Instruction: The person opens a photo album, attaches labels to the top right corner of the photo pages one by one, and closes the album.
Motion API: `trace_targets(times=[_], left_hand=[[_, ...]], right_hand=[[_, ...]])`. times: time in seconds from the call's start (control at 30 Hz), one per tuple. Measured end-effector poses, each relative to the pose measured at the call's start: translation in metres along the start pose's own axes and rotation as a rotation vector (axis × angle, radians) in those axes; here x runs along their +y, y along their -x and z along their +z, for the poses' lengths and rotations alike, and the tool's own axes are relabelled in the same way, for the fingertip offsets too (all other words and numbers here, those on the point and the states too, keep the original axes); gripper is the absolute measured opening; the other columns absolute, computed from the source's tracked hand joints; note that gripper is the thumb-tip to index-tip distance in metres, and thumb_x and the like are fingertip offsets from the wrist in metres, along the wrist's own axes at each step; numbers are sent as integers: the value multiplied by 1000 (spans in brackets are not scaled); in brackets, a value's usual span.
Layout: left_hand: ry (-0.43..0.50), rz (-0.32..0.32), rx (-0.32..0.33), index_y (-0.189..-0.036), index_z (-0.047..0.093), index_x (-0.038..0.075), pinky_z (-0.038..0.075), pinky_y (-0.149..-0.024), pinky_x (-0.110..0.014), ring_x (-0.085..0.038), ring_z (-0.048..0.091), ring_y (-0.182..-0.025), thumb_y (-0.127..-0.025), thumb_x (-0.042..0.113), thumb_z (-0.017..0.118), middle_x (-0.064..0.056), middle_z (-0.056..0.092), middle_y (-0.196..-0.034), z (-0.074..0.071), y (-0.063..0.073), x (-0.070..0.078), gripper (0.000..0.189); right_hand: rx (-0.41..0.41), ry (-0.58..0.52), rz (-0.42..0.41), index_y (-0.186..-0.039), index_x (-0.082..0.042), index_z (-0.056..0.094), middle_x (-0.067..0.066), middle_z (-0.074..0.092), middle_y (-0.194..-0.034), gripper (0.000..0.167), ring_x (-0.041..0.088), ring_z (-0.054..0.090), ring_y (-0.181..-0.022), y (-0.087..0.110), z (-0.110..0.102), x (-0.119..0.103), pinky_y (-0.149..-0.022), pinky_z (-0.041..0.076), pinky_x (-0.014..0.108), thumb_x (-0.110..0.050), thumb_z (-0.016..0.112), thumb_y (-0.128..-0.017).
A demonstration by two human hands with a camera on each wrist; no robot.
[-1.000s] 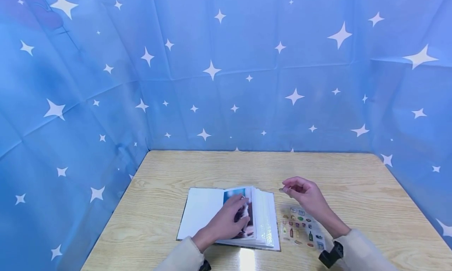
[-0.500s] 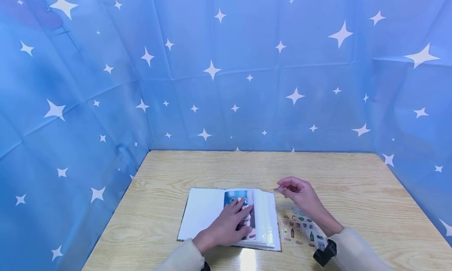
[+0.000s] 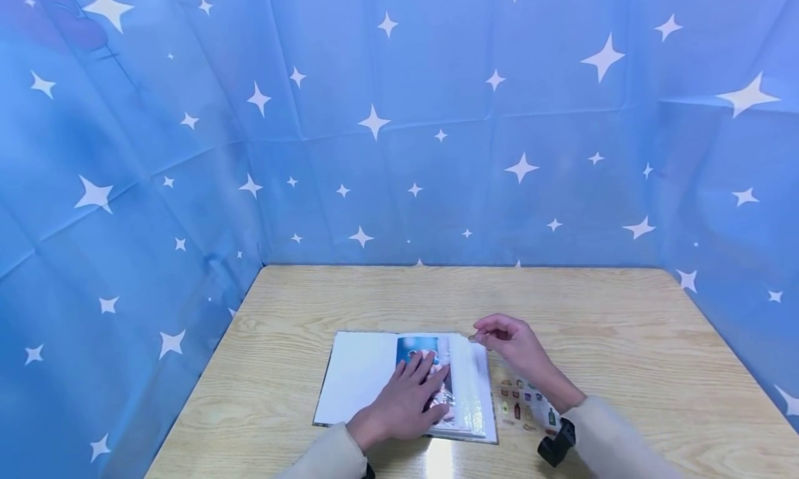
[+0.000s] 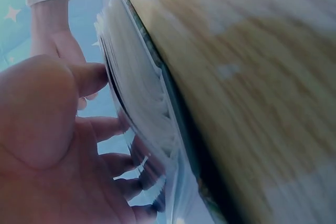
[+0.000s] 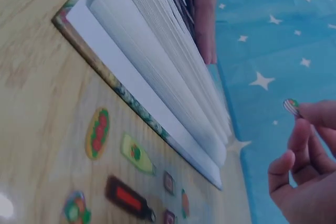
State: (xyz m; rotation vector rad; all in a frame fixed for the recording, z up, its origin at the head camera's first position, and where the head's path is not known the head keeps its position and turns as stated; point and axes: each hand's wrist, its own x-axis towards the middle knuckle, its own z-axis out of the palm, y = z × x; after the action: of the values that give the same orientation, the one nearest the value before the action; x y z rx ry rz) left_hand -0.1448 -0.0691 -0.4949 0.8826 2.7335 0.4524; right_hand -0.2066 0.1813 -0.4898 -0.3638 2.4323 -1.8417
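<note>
An open photo album [image 3: 362,375] lies on the table, its thick stack of clear-sleeved pages on the right side. My left hand [image 3: 406,403] rests on the top page with fingers spread, over a photo [image 3: 419,344] with blue at its top; the hand covers much of the picture. Above the album's far right corner my right hand [image 3: 508,340] pinches a small sticker [image 5: 291,106] between thumb and forefinger. That sticker looks like a striped bowl with green and orange on it. Below the right forearm lies a clear sticker sheet [image 3: 524,403] with food and bottle pictures, partly hidden by the arm.
The wooden table [image 3: 262,368] extends around the album on all sides. A blue curtain [image 3: 437,153] with white stars stands behind it and along both sides. The sticker sheet lies close to the album's right edge.
My right hand has moved left with the sticker, from beside the album to above its far right corner. My left hand has flattened and spread on the page, which lies flatter now.
</note>
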Motion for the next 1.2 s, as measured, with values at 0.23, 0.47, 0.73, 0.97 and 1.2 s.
trace_targets(times=[0.23,0.47,0.73,0.97,1.2], left_hand=[[-66,-16,-10,-157,29,19,21,-119,-58,-33,13,-152,-104,51,35,-13,18,-165,1,1,2,63],[-131,-20,0,-158,28,20,23,-119,-55,-32,15,-152,-103,53,35,-11,19,-165,3,1,3,64],[-131,-26,-14,-158,27,20,20,-120,-55,-31,12,-152,-104,51,35,-11,16,-165,7,-3,1,63],[-131,-36,-17,-158,26,20,19,-120,-55,-31,12,-152,-104,50,36,-10,16,-166,7,-3,3,63],[-152,-52,-33,-159,25,22,19,-121,-54,-29,11,-153,-104,50,35,-8,15,-166,7,-3,3,63]], right_hand=[[-30,-1,6,-112,5,66,15,71,-97,22,32,64,-81,-7,15,3,-64,54,28,-4,67,-92],[-38,7,50,-113,3,66,11,70,-93,21,17,60,-69,-14,30,2,-57,50,24,-1,65,-92],[-58,5,101,-114,3,65,12,70,-95,21,16,57,-65,-22,42,3,-53,49,25,-2,63,-93],[-49,-15,182,-114,0,65,10,69,-94,20,16,55,-62,-29,48,6,-52,46,24,-3,60,-95],[-25,-46,224,-113,1,65,11,69,-93,21,14,51,-60,-31,54,9,-50,43,22,0,59,-94]])
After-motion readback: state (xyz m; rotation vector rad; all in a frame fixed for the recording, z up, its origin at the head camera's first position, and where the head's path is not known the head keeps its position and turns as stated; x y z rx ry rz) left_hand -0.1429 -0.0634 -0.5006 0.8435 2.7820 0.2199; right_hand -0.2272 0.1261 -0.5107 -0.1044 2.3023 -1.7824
